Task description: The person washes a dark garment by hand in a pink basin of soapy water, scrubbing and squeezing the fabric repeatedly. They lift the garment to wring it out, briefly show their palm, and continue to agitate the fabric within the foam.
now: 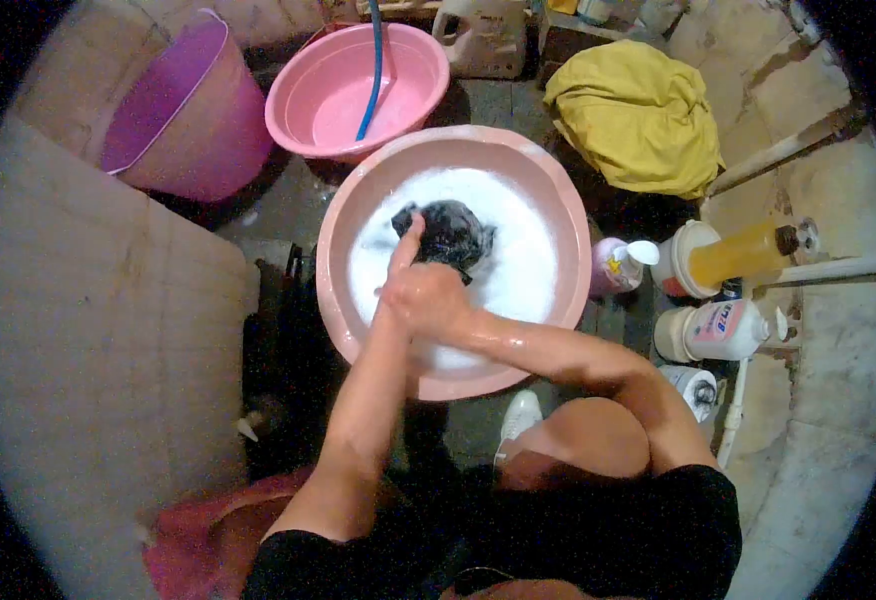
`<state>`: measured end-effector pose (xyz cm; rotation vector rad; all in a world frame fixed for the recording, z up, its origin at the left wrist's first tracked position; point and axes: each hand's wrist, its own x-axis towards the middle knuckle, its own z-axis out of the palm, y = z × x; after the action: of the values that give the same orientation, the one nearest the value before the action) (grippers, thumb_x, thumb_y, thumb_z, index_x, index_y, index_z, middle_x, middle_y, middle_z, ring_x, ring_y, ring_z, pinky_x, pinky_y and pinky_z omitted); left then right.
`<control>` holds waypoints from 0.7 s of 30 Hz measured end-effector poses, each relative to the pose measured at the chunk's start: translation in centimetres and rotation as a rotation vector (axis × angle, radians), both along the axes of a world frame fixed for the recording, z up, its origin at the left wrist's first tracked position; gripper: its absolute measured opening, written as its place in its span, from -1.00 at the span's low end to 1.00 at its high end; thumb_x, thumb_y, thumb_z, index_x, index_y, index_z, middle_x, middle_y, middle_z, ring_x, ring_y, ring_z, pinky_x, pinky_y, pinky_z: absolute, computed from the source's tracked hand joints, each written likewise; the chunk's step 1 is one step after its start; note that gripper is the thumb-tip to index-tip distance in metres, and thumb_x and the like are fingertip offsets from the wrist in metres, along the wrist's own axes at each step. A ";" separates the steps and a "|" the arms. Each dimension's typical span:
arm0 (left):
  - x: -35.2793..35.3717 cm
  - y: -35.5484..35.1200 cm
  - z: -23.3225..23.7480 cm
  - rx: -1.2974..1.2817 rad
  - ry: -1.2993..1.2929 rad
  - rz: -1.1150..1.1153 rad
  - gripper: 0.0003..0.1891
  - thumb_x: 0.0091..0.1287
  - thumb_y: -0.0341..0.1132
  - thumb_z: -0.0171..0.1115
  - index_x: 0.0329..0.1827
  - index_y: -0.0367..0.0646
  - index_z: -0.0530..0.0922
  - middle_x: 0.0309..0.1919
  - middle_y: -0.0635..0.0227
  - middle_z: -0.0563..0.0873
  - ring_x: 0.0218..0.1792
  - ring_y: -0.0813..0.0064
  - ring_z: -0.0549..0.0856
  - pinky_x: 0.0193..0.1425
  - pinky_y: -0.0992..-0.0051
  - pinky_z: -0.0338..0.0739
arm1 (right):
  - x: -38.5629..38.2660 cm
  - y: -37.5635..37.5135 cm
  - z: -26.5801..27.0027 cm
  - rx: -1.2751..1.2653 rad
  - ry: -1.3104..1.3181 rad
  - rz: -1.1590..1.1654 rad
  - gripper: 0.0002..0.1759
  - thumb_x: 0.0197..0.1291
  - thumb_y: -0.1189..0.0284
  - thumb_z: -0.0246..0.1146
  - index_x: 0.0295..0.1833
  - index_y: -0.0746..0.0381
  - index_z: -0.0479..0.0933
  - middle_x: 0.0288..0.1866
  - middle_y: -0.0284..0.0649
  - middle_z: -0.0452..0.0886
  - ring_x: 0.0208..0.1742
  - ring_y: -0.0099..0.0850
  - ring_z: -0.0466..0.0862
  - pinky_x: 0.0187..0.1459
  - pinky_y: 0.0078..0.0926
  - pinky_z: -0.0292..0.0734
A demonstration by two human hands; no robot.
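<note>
A large pink basin [330,270] holds white suds [523,270]. A wet, dark bunched cloth [453,232] lies in the foam near the middle. My left hand [408,250] reaches over the basin, one digit stretched out against the cloth's left edge; the rest of it is mostly hidden behind my right hand. Crossing from the right, my right hand [436,302] lies over the left hand and wrist, its fingers curled round them. Both forearms look wet.
Behind stand a purple bucket [203,140] and a smaller pink basin [298,90] with a blue hose [373,90] in it. Yellow cloth [638,115] is heaped at back right. A pump bottle [613,265] and a white bottle [728,330] stand right. A wall [108,330] bounds the left.
</note>
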<state>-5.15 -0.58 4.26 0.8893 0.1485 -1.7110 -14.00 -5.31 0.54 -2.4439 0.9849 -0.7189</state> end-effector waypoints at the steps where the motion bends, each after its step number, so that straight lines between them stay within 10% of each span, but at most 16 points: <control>1: 0.9 -0.3 -2.0 -0.070 0.038 -0.100 -0.52 0.36 0.05 0.01 -0.12 -0.26 0.57 -0.22 0.19 0.67 -0.31 0.27 0.65 -0.13 0.28 0.55 | 0.1 0.8 -0.2 -0.084 0.049 0.107 -0.74 0.12 0.27 0.16 -0.43 0.24 0.58 -0.49 -0.05 0.62 -0.43 -0.12 0.66 -0.39 -0.19 0.53; 2: 2.0 0.0 -5.8 -0.132 0.070 -0.198 -0.57 0.34 -0.02 0.07 -0.08 -0.27 0.57 -0.17 0.23 0.69 -0.28 0.32 0.67 -0.14 0.36 0.58 | 0.3 1.8 -0.9 -0.161 0.088 0.215 -0.74 0.12 0.29 0.14 -0.39 0.26 0.58 -0.47 -0.04 0.62 -0.40 -0.12 0.67 -0.39 -0.16 0.53; 3: 0.2 -0.6 -10.3 -0.222 -0.738 0.068 -0.58 0.32 -0.09 0.13 -0.03 -0.34 0.51 -0.13 0.23 0.67 -0.33 0.33 0.66 -0.20 0.36 0.59 | 0.2 -1.0 -0.6 -0.071 0.176 0.067 -0.77 0.14 0.32 0.11 -0.40 0.24 0.56 -0.48 -0.06 0.62 -0.41 -0.11 0.66 -0.38 -0.15 0.54; 4: -1.0 -1.3 -7.1 0.003 -0.380 0.189 -0.61 0.30 -0.17 0.17 0.04 -0.30 0.47 -0.09 0.29 0.65 -0.26 0.37 0.65 -0.18 0.37 0.58 | -0.1 -4.0 -0.1 0.017 0.265 -0.086 -0.79 0.16 0.35 0.08 -0.41 0.22 0.54 -0.48 -0.08 0.62 -0.42 -0.10 0.65 -0.37 -0.13 0.54; 6: -2.3 -0.8 -5.8 0.003 -0.479 0.200 -0.60 0.28 -0.16 0.19 0.06 -0.25 0.47 -0.13 0.32 0.65 -0.22 0.39 0.64 -0.21 0.42 0.59 | -0.2 -2.5 0.1 0.046 0.207 -0.128 -0.77 0.18 0.36 0.07 -0.43 0.23 0.55 -0.51 -0.07 0.62 -0.46 -0.11 0.66 -0.41 -0.14 0.55; 10: 1.5 0.3 -3.6 0.039 0.102 -0.088 -0.57 0.33 0.08 0.08 -0.45 -0.12 0.57 -0.49 0.26 0.66 -0.40 0.40 0.66 -0.30 0.47 0.53 | 0.5 4.5 2.2 0.000 -0.385 0.147 -0.71 0.23 0.34 0.01 -0.33 0.27 0.57 -0.48 -0.03 0.60 -0.46 -0.07 0.63 -0.35 -0.11 0.54; 12: 1.5 1.4 -10.2 -0.067 -0.175 0.063 -0.64 0.35 -0.02 0.06 -0.23 -0.15 0.62 -0.33 0.27 0.69 -0.16 0.47 0.65 -0.02 0.40 0.54 | 0.0 2.8 -0.3 -0.035 -0.346 0.200 -0.67 0.27 0.30 0.00 -0.30 0.27 0.59 -0.49 -0.01 0.60 -0.48 -0.04 0.62 -0.33 -0.13 0.54; 13: -1.6 0.4 -5.7 -0.053 -0.418 0.364 -0.68 0.35 -0.10 0.11 -0.11 -0.20 0.55 -0.24 0.27 0.68 -0.19 0.42 0.66 -0.07 0.43 0.56 | -0.3 -0.5 -1.4 -0.129 -0.214 0.174 -0.65 0.29 0.26 0.00 -0.29 0.26 0.61 -0.49 0.01 0.60 -0.49 -0.03 0.61 -0.32 -0.15 0.54; 14: -1.6 0.4 -4.8 -0.031 -0.337 0.344 -0.55 0.31 -0.12 0.20 0.07 -0.31 0.42 -0.15 0.25 0.61 -0.21 0.39 0.64 -0.09 0.38 0.58 | -0.5 -3.3 -0.3 0.048 0.196 -0.104 -0.67 0.20 0.25 0.07 -0.36 0.25 0.63 -0.46 0.02 0.62 -0.34 -0.10 0.68 -0.22 -0.18 0.56; 15: -2.0 0.0 -4.2 -0.029 -0.376 0.348 -0.53 0.30 -0.11 0.21 0.08 -0.31 0.41 -0.16 0.26 0.61 -0.21 0.40 0.64 -0.12 0.39 0.58 | -1.4 -5.4 -0.1 0.509 0.056 -0.253 -0.54 0.25 0.15 0.04 -0.37 0.31 0.64 -0.39 0.09 0.63 -0.29 0.02 0.65 -0.13 -0.14 0.52; 18: -0.3 -1.1 -2.1 -0.080 -0.375 0.172 -0.47 0.24 -0.06 0.30 0.01 -0.33 0.36 -0.26 0.33 0.59 -0.27 0.46 0.60 -0.27 0.50 0.51 | -2.3 -7.8 -1.3 0.556 0.015 -0.346 -0.40 0.27 0.01 -0.01 -0.39 0.36 0.59 -0.33 0.13 0.62 -0.21 0.11 0.61 -0.07 -0.14 0.47; 20: 0.4 -2.8 -4.2 0.083 -1.123 0.148 -0.44 0.20 -0.09 0.34 0.01 -0.36 0.31 -0.22 0.27 0.55 -0.26 0.38 0.58 -0.19 0.46 0.49 | -3.4 -9.9 -2.6 0.482 -0.056 -0.323 -0.39 0.29 -0.02 -0.03 -0.36 0.36 0.57 -0.28 0.10 0.63 -0.18 0.04 0.61 -0.04 -0.16 0.45; 21: 0.7 -3.3 -4.8 -0.306 -1.497 0.306 -0.36 0.15 -0.18 0.37 0.09 -0.43 0.24 -0.10 0.06 0.49 -0.09 0.19 0.53 -0.02 0.30 0.44 | -4.0 -10.5 -3.8 0.452 -0.039 -0.302 -0.50 0.27 0.04 0.02 -0.15 0.31 0.52 -0.19 0.13 0.59 -0.11 0.04 0.56 -0.02 -0.12 0.41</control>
<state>-4.44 -3.84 -0.52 1.5628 -0.8960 -0.4471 -18.01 -15.76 -3.22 -1.9088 1.3512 -0.5589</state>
